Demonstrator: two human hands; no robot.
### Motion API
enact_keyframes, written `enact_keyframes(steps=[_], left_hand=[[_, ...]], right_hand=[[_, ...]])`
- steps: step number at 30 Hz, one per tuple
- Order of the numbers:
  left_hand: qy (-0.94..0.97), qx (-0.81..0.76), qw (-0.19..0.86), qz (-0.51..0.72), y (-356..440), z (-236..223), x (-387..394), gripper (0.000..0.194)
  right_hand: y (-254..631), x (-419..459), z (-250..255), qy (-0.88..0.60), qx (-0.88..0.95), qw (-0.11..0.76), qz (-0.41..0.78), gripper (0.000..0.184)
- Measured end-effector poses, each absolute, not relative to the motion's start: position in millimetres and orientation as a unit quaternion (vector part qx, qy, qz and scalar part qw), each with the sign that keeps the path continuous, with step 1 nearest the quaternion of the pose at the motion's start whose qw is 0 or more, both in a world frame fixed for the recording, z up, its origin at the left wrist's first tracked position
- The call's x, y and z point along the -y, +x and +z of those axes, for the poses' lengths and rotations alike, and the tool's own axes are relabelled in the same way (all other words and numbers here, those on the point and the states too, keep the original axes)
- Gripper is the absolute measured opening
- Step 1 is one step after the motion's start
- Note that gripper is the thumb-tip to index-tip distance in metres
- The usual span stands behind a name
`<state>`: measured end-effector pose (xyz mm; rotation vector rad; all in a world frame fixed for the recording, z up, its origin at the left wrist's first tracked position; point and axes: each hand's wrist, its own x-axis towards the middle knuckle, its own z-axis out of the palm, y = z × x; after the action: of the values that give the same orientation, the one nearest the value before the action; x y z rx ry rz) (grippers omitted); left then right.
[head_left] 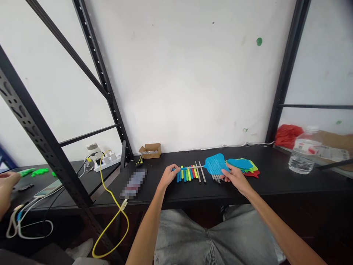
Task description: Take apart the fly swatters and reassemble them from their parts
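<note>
A blue fly swatter (216, 164) with a metal rod is held level across the table between both hands. My left hand (168, 176) is closed around its blue handle end. My right hand (234, 177) pinches the lower right edge of the mesh head. Under the rod lies a row of coloured handles (189, 174) in blue, green, yellow and red. Two metal rods (202, 173) lie beside them, and several more rods (217, 179) are partly hidden behind the swatter head. A stack of blue, yellow-green and red swatter heads (244, 165) lies just beyond my right hand.
On the black table (264, 176) are a small cardboard box (150, 150), a box cutter (139, 161) and a blurred-out phone (134, 183) on a yellow cable (102, 180). A water bottle (302, 151) stands right. Black shelf posts (286, 70) flank the table. Another person's hand (8, 186) shows far left.
</note>
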<state>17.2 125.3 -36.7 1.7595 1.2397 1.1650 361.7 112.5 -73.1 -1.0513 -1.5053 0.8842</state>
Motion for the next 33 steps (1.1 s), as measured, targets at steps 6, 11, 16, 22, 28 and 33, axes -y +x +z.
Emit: enact_keyframes(steps=[6, 11, 16, 22, 28, 33], left_hand=[[0.674, -0.47, 0.346, 0.453, 16.2, -38.1, -126.8, 0.038], [0.672, -0.47, 0.35, 0.452, 16.5, -37.8, -126.5, 0.037], [0.676, -0.465, 0.351, 0.451, 17.8, -35.9, -125.0, 0.035], [0.682, -0.464, 0.347, 0.447, 17.5, -34.4, -123.3, 0.035], [0.698, -0.464, 0.329, 0.435, 19.3, -31.8, -121.0, 0.031], [0.709, -0.444, 0.319, 0.444, 21.9, -33.7, -119.5, 0.029]], right_hand=[[362.5, -109.8, -69.6, -0.43, 0.633, 0.516, 0.384, 0.054], [361.8, -109.2, -68.4, -0.428, 0.646, 0.505, 0.38, 0.049], [362.1, -111.1, -69.6, -0.421, 0.669, 0.49, 0.367, 0.038], [360.9, -107.8, -64.7, -0.41, 0.699, 0.474, 0.345, 0.032], [359.3, -110.0, -66.0, -0.416, 0.682, 0.49, 0.349, 0.032], [356.5, -113.2, -65.2, -0.432, 0.588, 0.556, 0.398, 0.038]])
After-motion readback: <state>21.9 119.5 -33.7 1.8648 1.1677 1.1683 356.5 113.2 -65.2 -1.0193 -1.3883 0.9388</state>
